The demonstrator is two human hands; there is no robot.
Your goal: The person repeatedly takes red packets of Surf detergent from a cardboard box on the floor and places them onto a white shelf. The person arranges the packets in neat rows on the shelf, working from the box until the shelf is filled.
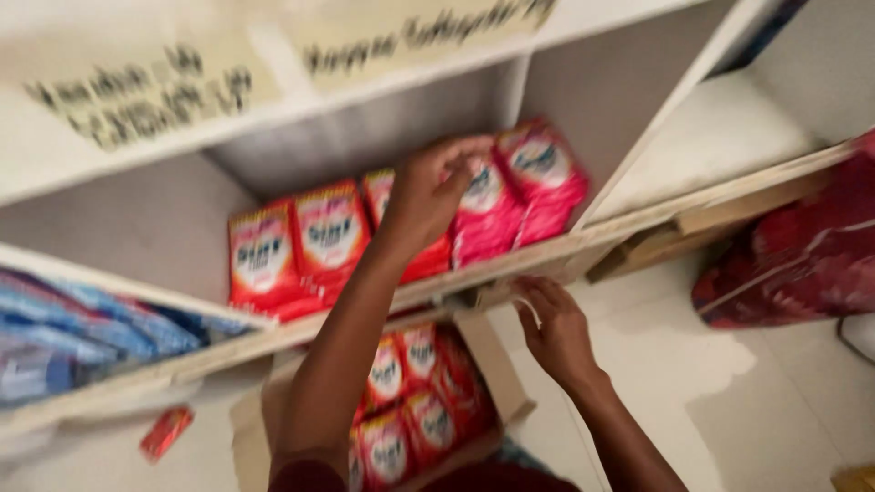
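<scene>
My left hand point(436, 187) reaches into a white shelf compartment point(164, 228) and touches the top of a red packet point(394, 205) standing in a row of red and pink packets point(301, 241). Its fingers are curled on the packet's top edge. Two pink packets point(524, 187) stand at the right end of the row. My right hand point(551, 328) hovers below the shelf's front edge point(629, 228), over the flap of an open cardboard box point(492, 364), fingers bent, nothing visibly held. The box holds several more red packets point(410, 401).
Blue packets point(82, 337) fill the compartment to the left. A big red sack point(802, 255) lies on the floor at the right. A lone small red packet point(166, 430) lies at lower left. The compartment at upper right point(720, 137) holds nothing visible.
</scene>
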